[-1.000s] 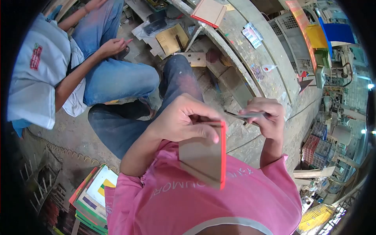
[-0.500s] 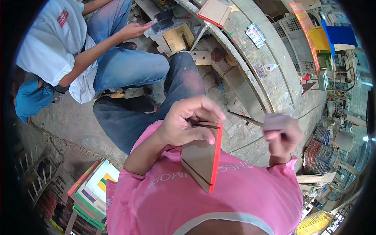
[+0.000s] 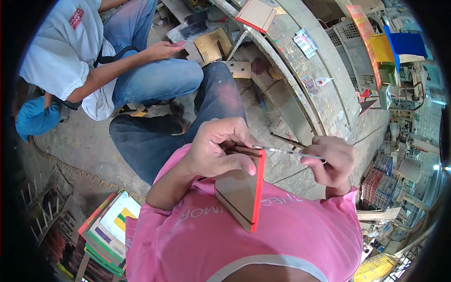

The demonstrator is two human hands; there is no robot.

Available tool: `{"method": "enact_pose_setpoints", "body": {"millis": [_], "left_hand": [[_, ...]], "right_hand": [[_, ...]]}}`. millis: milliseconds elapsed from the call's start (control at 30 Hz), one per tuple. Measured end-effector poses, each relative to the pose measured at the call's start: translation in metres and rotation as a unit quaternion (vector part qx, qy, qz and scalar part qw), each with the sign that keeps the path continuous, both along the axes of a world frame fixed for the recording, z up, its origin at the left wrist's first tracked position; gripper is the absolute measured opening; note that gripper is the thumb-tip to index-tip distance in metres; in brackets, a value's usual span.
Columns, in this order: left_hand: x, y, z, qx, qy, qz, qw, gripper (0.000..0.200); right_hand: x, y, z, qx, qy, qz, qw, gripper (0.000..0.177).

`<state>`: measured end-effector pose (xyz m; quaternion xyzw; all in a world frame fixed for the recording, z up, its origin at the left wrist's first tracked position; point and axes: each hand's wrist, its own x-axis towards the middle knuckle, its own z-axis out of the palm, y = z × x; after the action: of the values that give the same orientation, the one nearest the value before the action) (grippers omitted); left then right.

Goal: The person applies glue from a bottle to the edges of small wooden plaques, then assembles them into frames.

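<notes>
My left hand (image 3: 221, 148) grips a brown wooden panel (image 3: 240, 188) with a bright red edge and dark strips along its sides. The panel stands on edge against my pink shirt, fingers behind its top and thumb across the brown face. My right hand (image 3: 331, 162) is closed on a thin flat grey piece (image 3: 286, 152), seen nearly edge-on. That piece reaches left, and its far end lies at the panel's red top corner, beside my left fingertips.
A co-worker in a white shirt and jeans (image 3: 155, 77) sits at the left. A long paint-spotted bench (image 3: 324, 103) holds another red-edged panel (image 3: 257, 15) and a small white bottle (image 3: 324, 81). Coloured boards (image 3: 110, 230) are stacked at lower left; crates (image 3: 378, 185) stand right.
My right hand has swung slightly left, turning the grey piece edge-on and bringing its end to the panel's top corner. My left hand still holds the panel in nearly the same place.
</notes>
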<state>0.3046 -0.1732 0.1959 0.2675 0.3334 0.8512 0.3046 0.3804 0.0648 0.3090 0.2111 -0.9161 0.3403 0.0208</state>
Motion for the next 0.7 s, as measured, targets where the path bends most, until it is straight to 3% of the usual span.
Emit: {"method": "enact_pose_setpoints", "body": {"millis": [33, 67, 133, 167, 300, 400, 533, 567, 667, 700], "left_hand": [[0.0, -0.001, -0.002, -0.009, 0.007, 0.003, 1.0, 0.032], [-0.001, 0.0, -0.002, -0.008, 0.007, 0.004, 1.0, 0.032], [0.0, -0.001, -0.002, -0.012, 0.002, 0.001, 1.0, 0.032], [0.0, -0.001, -0.001, -0.013, 0.003, 0.002, 1.0, 0.032], [-0.002, 0.002, 0.0, -0.004, -0.007, 0.003, 1.0, 0.032], [-0.002, 0.001, 0.001, -0.018, -0.001, 0.009, 1.0, 0.032], [-0.002, 0.0, -0.002, -0.025, -0.006, 0.003, 1.0, 0.031], [-0.003, 0.0, -0.002, -0.026, -0.005, 0.005, 1.0, 0.031], [-0.004, 0.002, -0.001, -0.013, 0.0, 0.022, 1.0, 0.031], [-0.004, 0.002, -0.001, -0.014, -0.009, 0.014, 1.0, 0.031]], "right_hand": [[0.001, 0.0, -0.01, -0.062, 0.087, -0.031, 0.994, 0.014], [0.004, 0.0, -0.018, -0.061, 0.087, -0.03, 0.994, 0.014], [0.012, -0.001, -0.027, -0.261, 0.127, -0.107, 0.951, 0.014], [0.005, 0.003, -0.013, -0.128, 0.046, -0.016, 0.991, 0.015], [0.002, 0.001, -0.012, -0.104, 0.107, -0.054, 0.987, 0.016], [-0.001, 0.001, -0.004, -0.014, -0.002, 0.028, 1.0, 0.014], [0.007, -0.002, -0.026, -0.229, 0.148, -0.063, 0.96, 0.012], [-0.001, 0.002, -0.009, -0.085, 0.053, 0.033, 0.994, 0.013], [-0.001, -0.001, -0.012, -0.088, 0.132, -0.042, 0.986, 0.015], [0.004, -0.003, -0.022, -0.172, 0.186, -0.09, 0.963, 0.014]]}}
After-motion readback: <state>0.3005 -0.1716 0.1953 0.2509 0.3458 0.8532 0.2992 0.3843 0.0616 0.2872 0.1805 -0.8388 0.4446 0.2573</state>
